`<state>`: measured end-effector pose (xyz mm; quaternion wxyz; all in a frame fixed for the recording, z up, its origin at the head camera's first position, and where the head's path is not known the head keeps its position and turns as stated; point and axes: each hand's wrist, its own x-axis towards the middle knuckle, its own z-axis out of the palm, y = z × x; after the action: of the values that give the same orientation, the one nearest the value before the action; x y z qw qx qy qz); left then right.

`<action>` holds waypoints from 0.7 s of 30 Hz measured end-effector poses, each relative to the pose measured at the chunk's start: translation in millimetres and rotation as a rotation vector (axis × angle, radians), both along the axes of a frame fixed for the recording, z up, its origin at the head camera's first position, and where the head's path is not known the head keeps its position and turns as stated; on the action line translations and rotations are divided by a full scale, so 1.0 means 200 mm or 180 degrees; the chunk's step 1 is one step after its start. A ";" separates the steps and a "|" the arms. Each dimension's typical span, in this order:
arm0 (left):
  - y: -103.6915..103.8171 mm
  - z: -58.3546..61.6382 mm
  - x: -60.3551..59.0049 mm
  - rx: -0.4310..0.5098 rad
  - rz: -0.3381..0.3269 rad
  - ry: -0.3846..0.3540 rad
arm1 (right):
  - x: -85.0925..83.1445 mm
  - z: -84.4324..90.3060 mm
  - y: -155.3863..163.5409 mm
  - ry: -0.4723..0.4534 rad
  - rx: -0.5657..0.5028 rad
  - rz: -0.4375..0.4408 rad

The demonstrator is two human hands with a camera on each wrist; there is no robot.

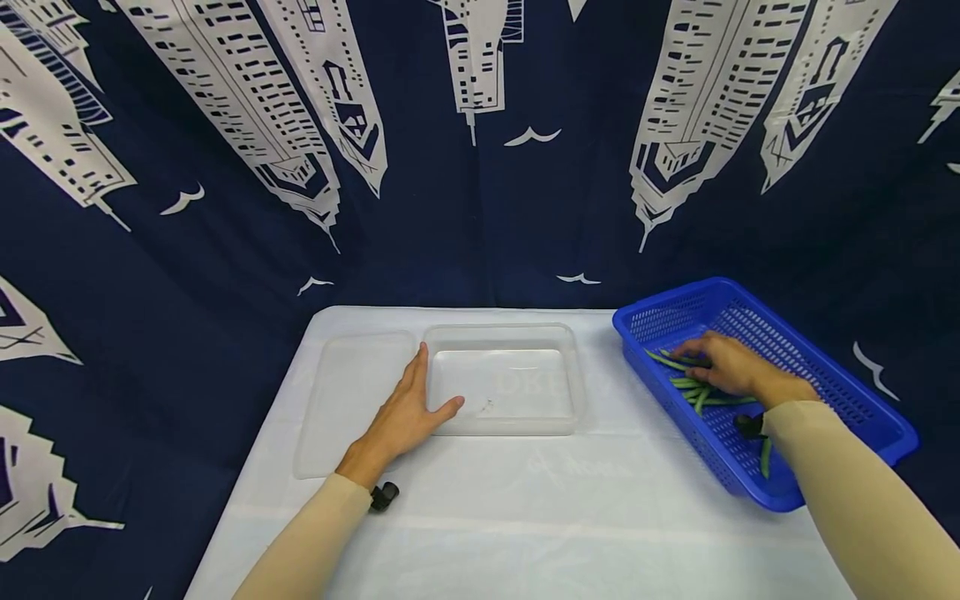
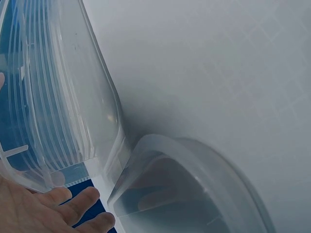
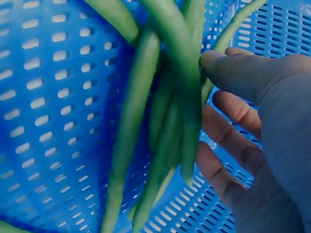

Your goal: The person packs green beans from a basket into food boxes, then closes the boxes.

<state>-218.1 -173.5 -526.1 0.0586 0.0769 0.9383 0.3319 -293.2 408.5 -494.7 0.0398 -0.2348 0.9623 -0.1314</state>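
Note:
My left hand [image 1: 405, 408] lies flat on the white table with straight fingers, against the left side of an empty clear plastic container [image 1: 502, 329], thumb at its front left corner. The left wrist view shows its fingers [image 2: 63, 208] beside the container's rounded corner [image 2: 160, 155]. My right hand [image 1: 723, 362] is inside a blue slotted basket [image 1: 750, 292], resting on several green beans [image 1: 693, 390]. In the right wrist view the thumb [image 3: 228, 68] touches the bean bundle [image 3: 175, 73], and the fingers lie loosely beside it, not closed round it.
A clear lid [image 1: 352, 400] lies flat to the left of the container. The basket sits tilted at the table's right edge [image 1: 787, 500]. A dark blue curtain with white buildings hangs behind and around the table [image 1: 562, 517].

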 end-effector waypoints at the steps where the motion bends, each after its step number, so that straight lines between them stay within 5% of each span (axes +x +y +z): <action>1: 0.00 0.00 0.00 -0.0003 0.0002 -0.0004 | 0.00 -0.01 0.00 0.0009 -0.0019 -0.0001; 21: -0.01 -0.01 -0.01 0.0069 -0.0003 -0.0005 | -0.02 -0.06 -0.01 0.0183 -0.0195 -0.0016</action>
<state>-219.5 -175.0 -527.6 0.0587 0.0778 0.9346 0.3421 -297.1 406.5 -507.3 0.0046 -0.2373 0.9591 -0.1542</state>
